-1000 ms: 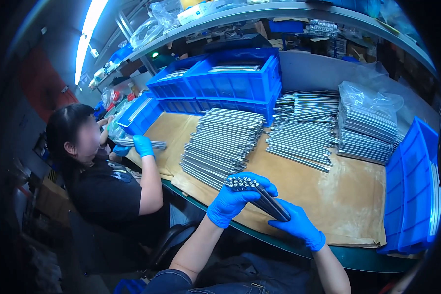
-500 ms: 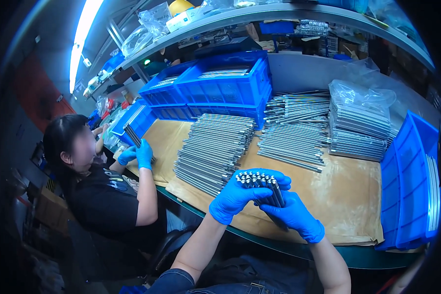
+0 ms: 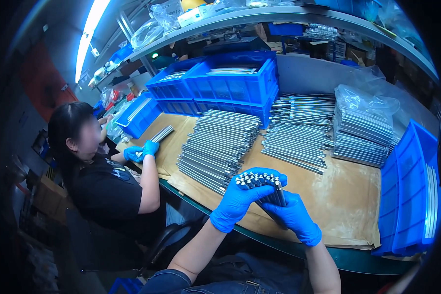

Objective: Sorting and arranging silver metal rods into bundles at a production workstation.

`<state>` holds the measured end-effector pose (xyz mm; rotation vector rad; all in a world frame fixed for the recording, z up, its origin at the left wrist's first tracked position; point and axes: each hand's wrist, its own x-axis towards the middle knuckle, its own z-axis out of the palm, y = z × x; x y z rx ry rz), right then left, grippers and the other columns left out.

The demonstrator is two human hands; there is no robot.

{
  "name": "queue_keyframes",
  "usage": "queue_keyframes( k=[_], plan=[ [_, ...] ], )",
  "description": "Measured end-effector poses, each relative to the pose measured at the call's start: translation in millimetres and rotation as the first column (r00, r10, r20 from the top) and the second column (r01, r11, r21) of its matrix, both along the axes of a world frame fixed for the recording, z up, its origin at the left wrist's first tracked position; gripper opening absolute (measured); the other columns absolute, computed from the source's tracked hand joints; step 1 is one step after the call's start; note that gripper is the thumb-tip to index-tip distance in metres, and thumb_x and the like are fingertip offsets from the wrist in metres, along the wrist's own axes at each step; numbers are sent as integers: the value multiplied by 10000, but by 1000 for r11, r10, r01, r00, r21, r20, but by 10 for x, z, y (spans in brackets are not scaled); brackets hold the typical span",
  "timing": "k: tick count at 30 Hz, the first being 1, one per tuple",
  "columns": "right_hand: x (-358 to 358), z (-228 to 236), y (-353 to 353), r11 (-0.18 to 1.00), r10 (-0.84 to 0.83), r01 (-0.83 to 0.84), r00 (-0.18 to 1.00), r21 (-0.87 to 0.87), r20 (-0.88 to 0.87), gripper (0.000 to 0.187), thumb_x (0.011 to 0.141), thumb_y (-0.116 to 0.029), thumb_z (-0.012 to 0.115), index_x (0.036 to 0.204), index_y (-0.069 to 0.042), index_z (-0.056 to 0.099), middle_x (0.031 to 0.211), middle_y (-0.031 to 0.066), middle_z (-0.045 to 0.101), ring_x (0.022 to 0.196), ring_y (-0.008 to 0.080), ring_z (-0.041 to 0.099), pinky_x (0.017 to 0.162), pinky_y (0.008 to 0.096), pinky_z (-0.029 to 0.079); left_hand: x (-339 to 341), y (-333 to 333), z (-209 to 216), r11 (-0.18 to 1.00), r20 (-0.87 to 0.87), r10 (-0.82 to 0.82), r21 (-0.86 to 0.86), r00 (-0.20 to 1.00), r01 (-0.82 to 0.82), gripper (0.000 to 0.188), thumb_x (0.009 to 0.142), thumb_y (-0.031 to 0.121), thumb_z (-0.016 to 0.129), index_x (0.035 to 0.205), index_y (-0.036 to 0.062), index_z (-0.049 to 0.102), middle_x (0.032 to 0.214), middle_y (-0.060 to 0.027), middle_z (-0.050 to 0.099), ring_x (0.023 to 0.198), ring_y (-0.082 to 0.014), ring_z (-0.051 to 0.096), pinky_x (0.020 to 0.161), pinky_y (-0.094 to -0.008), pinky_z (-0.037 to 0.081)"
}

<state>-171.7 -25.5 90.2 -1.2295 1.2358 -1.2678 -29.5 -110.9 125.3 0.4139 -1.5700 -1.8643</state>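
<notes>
A bundle of slim metal rods (image 3: pixel 277 197) is held upright in front of me, slightly tilted, its shiny ends facing up. My left hand (image 3: pixel 236 202), in a blue glove, wraps round the upper part with the thumb across the near side. Lower down, my right hand (image 3: pixel 297 218), gloved too, grips the bundle from the right. The lower ends of the rods are partly hidden by my hands. Just beyond lies a large stack of similar rods (image 3: pixel 219 144) on brown paper (image 3: pixel 348 196).
More loose rods (image 3: pixel 296 144) lie right of the stack, beside plastic-wrapped rods (image 3: pixel 363 128). Blue bins (image 3: pixel 230 87) stand at the back, another blue bin (image 3: pixel 402 191) at the right. At left a co-worker (image 3: pixel 108 176) in blue gloves holds a rod bundle (image 3: pixel 161 135). A shelf (image 3: pixel 259 15) runs overhead.
The co-worker's bundle has tipped from steep to slanting, and their hands have shifted. My hands keep their hold on the rods with little movement. The view has shifted slightly.
</notes>
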Motion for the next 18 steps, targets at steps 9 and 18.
queue_keyframes(
  k=[9,18],
  plan=[
    [-79,-114,55,999,-49,49,997,14,62,255,813,-105,673,1052,-22,637,923,52,662,844,111,600,748,264,481,-28,65,-12,998,-25,-3,64,1000,5,342,838,27,569,1170,-47,533,1179,-198,569,1122,-303,542,969,-392,426],
    [-44,-77,62,995,-97,96,995,10,35,273,811,-142,680,1055,-26,638,922,88,682,849,115,616,728,279,479,35,72,-96,991,-6,97,93,995,-96,301,814,57,650,1109,13,610,1043,-70,645,948,-109,599,833,-235,480]
  ],
)
